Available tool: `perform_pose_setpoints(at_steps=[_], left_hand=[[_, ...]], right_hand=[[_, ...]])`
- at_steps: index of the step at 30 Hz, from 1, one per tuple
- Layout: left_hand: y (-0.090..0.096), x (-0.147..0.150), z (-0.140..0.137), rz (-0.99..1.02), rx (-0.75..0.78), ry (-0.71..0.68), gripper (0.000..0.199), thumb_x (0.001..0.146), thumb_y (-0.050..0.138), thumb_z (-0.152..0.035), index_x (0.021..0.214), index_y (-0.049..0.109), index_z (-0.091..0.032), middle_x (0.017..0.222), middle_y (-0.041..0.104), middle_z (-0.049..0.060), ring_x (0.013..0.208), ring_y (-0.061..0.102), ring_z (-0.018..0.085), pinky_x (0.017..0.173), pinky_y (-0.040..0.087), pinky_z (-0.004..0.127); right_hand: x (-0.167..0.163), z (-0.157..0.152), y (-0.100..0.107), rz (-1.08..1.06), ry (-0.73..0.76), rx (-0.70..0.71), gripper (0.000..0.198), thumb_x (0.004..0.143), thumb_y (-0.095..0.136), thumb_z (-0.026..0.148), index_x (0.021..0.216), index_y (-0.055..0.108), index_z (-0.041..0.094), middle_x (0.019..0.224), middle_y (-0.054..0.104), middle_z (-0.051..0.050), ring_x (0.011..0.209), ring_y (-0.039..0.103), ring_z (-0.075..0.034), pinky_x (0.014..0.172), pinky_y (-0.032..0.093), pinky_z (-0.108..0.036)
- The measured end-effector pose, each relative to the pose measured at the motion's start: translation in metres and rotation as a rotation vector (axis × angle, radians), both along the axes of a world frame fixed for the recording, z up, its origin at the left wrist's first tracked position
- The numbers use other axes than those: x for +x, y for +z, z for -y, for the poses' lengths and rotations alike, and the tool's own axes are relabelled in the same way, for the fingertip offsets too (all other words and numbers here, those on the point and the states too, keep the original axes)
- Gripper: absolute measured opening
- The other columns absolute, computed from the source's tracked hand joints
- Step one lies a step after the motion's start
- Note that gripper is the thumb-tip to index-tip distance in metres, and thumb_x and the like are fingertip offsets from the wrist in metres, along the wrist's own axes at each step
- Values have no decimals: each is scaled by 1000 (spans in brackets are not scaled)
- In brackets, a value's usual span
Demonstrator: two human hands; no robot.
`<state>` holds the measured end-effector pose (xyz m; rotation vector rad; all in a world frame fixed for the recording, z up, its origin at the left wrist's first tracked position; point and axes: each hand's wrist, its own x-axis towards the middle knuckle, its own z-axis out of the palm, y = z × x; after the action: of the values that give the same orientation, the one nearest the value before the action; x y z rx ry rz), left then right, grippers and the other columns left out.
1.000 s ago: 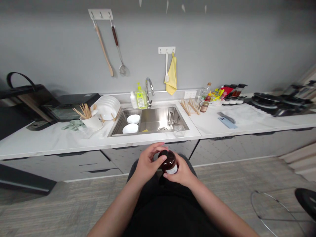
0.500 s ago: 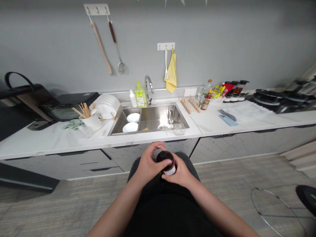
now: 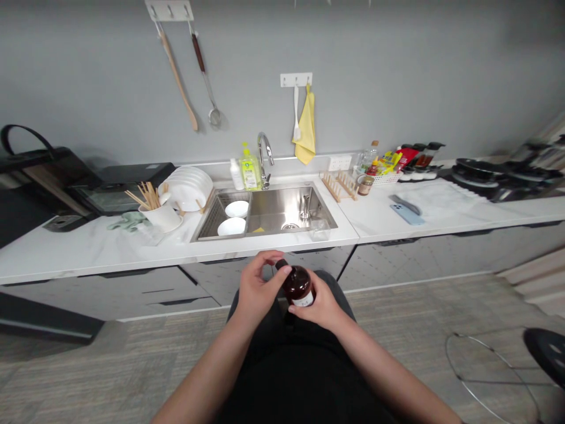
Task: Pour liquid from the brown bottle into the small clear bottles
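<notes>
In front of my body, over my lap, my right hand (image 3: 318, 299) wraps around a dark brown bottle (image 3: 298, 282) with a white label (image 3: 303, 300) low on its side. The bottle leans with its top toward the left. My left hand (image 3: 260, 282) is at its top, thumb and fingers closed about the dark cap (image 3: 281, 264). Whether the cap sits firmly on the neck I cannot tell. Both hands are below the front edge of the white counter (image 3: 229, 254).
Behind the hands is a steel sink (image 3: 282, 206) with two white bowls (image 3: 232, 227) and a tap (image 3: 265, 153). Left stand a plate stack (image 3: 189, 185) and a chopstick holder (image 3: 163, 217). Right are a wooden rack (image 3: 339, 186), a jar (image 3: 365, 185), and a blue phone (image 3: 406, 214).
The bottle has tilted so that its cap points farther left, and more of its shoulder shows. My left hand has moved slightly left with the cap; my right hand keeps its hold.
</notes>
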<state>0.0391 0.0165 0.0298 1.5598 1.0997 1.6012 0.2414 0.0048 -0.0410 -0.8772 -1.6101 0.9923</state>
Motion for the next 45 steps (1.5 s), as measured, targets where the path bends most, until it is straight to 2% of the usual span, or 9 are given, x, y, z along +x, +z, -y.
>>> perform_pose_setpoints(at_steps=[6,11,17,21,25,29,33,36,45], left_hand=[[8,-17,-7,327,-150,-51,39,81,102,-41,113,87,-23,114,87,10,106,78,23,99,61,36],[9,-15,-6,322,-185,-91,39,82,102,-40,113,88,-23,114,86,8,93,75,17,90,63,32],[-16,-17,-13,386,-300,-168,44,82,100,-52,112,86,-22,98,82,5,81,75,18,87,67,37],[-36,-39,-30,203,-273,-79,46,86,97,-53,117,86,-21,108,83,7,92,77,20,94,66,40],[-54,-93,-55,196,-279,147,55,81,96,-53,121,84,-18,107,84,9,96,77,22,98,62,40],[-77,-181,-76,125,-336,454,56,75,94,-48,118,76,-17,97,82,7,90,76,22,89,59,36],[-98,-280,-93,-191,-419,885,41,81,86,-42,113,74,-18,102,79,6,91,73,24,89,55,36],[-109,-336,-108,-415,-433,1067,40,88,81,-39,121,74,-18,116,80,9,103,73,27,99,54,40],[-122,-368,-154,-552,-541,1117,52,95,75,-37,140,70,-13,134,77,18,131,70,37,118,48,50]], right_hand=[[7,-8,-8,8,-42,-19,85,73,102,38,149,68,21,142,81,-17,129,80,-38,116,63,-52],[6,-12,-10,21,-39,-22,88,74,103,41,150,66,20,142,81,-17,129,80,-37,117,62,-53],[4,-10,-13,15,-35,-22,89,73,104,44,150,67,20,143,80,-18,131,80,-39,118,62,-54],[9,-12,-19,45,-63,-60,88,73,103,41,150,68,19,142,81,-18,130,80,-39,118,62,-56],[14,-20,-33,65,-113,-89,90,72,103,45,150,68,19,141,81,-19,129,80,-41,119,61,-60],[19,-33,-44,69,-165,-106,88,70,104,50,145,70,18,136,83,-18,125,81,-41,116,62,-60],[23,-46,-44,86,-192,-114,82,71,103,51,139,73,18,127,85,-16,116,83,-39,109,66,-55],[26,-55,-40,86,-213,-118,80,71,103,51,138,73,20,125,86,-15,112,84,-38,106,68,-53],[29,-71,-35,70,-226,-158,72,72,102,47,133,73,21,120,86,-14,110,83,-37,104,68,-53]])
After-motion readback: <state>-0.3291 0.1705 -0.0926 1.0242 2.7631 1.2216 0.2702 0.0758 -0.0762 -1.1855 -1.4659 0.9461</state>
